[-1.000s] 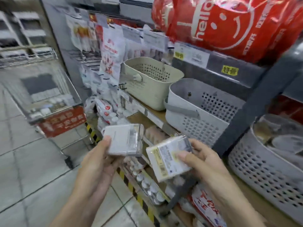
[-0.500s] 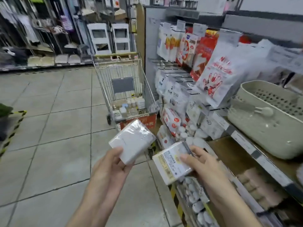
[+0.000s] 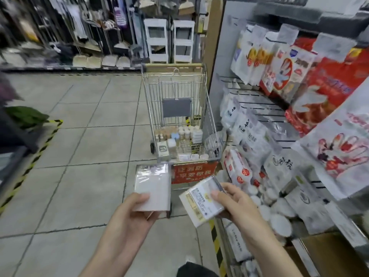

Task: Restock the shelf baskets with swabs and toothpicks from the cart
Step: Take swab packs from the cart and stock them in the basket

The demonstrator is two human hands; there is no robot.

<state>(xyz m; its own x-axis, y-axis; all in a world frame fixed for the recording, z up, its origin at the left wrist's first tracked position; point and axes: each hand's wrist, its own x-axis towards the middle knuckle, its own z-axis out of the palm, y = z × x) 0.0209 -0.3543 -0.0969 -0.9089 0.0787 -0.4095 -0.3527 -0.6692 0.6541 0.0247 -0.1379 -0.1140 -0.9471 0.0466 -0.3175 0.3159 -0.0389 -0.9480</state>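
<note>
In a shop aisle, before the wire cart [image 3: 179,116], both hands are raised, each grasping one packet. The left hand [image 3: 129,218] grips a white plastic-wrapped packet [image 3: 152,188], thumb on its upper face, fingers curled beneath. The right hand [image 3: 237,204] pinches a labelled packet [image 3: 201,204], thumb pressed on the label, fingers under the far edge. The two packets lie apart. More small boxes and bottles [image 3: 179,140] sit in the cart's bottom; hanging bags [image 3: 279,72] fill the shelf at right.
</note>
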